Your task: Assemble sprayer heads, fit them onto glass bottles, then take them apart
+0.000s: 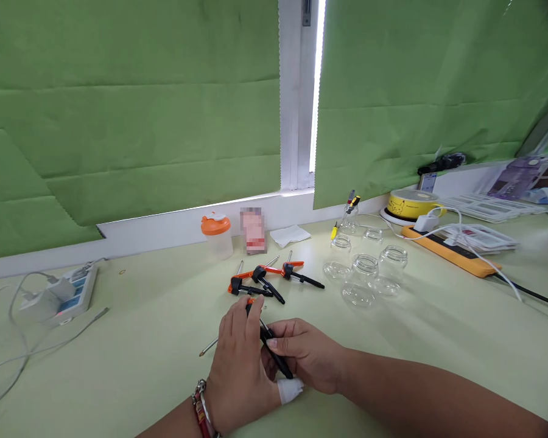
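Note:
My left hand [242,359] is curled over a black-and-orange tool with a metal rod, like those lying behind it; its exact kind does not show. White wrapping covers the left thumb. My right hand [308,353] pinches the tool's black handle [279,360] between thumb and fingers, low over the table. A thin metal rod [209,347] pokes out to the left of my left hand, and the palm hides where it joins. Just beyond my hands lie three matching black-and-orange tools [260,278] in a row.
Several clear jars [364,267] stand right of the tools, near two screwdrivers [347,213]. An orange-lidded cup [217,234] and a white paper [290,235] are at the back. An orange power strip [452,252] lies right; a white one [80,292] with cables lies left.

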### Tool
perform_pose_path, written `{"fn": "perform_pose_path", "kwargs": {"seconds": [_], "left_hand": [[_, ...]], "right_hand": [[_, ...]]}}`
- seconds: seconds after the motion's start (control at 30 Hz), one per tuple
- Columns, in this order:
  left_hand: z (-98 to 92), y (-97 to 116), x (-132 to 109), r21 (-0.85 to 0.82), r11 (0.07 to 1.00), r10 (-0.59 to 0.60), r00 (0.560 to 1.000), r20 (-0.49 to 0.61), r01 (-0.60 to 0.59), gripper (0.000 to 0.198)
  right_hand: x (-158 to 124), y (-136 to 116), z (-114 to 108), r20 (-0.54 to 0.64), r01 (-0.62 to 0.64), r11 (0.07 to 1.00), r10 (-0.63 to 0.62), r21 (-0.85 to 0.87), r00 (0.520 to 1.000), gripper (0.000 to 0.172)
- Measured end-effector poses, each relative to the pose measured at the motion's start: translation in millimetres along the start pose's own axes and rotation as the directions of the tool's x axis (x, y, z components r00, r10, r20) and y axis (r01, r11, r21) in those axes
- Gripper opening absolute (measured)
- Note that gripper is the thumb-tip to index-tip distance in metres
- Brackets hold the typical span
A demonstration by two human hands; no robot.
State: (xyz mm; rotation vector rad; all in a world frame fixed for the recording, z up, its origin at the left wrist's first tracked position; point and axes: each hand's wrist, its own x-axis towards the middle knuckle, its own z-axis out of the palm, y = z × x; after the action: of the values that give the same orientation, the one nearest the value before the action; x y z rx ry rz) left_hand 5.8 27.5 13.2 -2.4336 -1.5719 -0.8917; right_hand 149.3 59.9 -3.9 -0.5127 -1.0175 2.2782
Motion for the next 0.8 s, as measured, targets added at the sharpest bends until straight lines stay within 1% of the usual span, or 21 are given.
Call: {"fn": "perform_pose_path", "kwargs": {"seconds": [0.1, 0.27, 0.4, 0.5, 0.57, 0.63, 0.67, 0.73, 0.8], "left_hand": [[0.1, -1, 0, 0.015, 1.000, 0.002, 1.000, 0.012, -0.002, 0.104], [-0.9, 1, 2, -0.007, 1.000, 0.011, 0.999, -0.032, -0.012, 0.087], [-1.8, 2, 1, -0.044, 0.999, 0.024, 0.999, -0.043, -0.026, 0.078], [-3.1, 3, 1, -0.069, 0.997, 0.034, 0.998, -0.057, -0.038, 0.076], [-4.9, 3, 2, -0.103, 0.994, 0.020, 0.999, -0.043, -0.024, 0.076], [-8.1, 1, 4, -0.141, 0.990, -0.023, 1.000, -0.001, 0.023, 0.075], [-10.4, -2, 5, -0.158, 0.985, -0.061, 0.998, 0.027, 0.064, 0.076], [-16.7, -10, 9, -0.201, 0.964, -0.158, 0.983, 0.091, 0.173, 0.080], [-25.3, -19, 14, -0.268, 0.922, -0.240, 0.956, 0.169, 0.279, 0.081]], "right_hand": [[1, 1, 2, -0.004, 0.017, 1.000, -0.017, 0.012, 1.000, 0.026], [2, 1, 2, 0.012, 0.006, 1.000, -0.006, 0.018, 1.000, 0.028], [3, 2, 0, 0.035, 0.021, 1.000, -0.021, 0.012, 0.999, 0.029], [1, 1, -1, 0.071, 0.024, 1.000, -0.024, -0.008, 0.997, 0.031], [-1, -2, -1, 0.118, 0.013, 0.999, -0.007, -0.043, 0.993, 0.035], [-4, -5, 0, 0.151, -0.001, 0.995, 0.016, -0.099, 0.988, 0.039], [-4, -7, 0, 0.148, -0.003, 0.990, 0.024, -0.138, 0.989, 0.040], [-3, -8, -4, 0.072, 0.009, 0.969, 0.009, -0.246, 0.997, 0.042], [2, -9, -12, -0.066, 0.037, 0.912, -0.070, -0.409, 0.995, 0.046]]}}
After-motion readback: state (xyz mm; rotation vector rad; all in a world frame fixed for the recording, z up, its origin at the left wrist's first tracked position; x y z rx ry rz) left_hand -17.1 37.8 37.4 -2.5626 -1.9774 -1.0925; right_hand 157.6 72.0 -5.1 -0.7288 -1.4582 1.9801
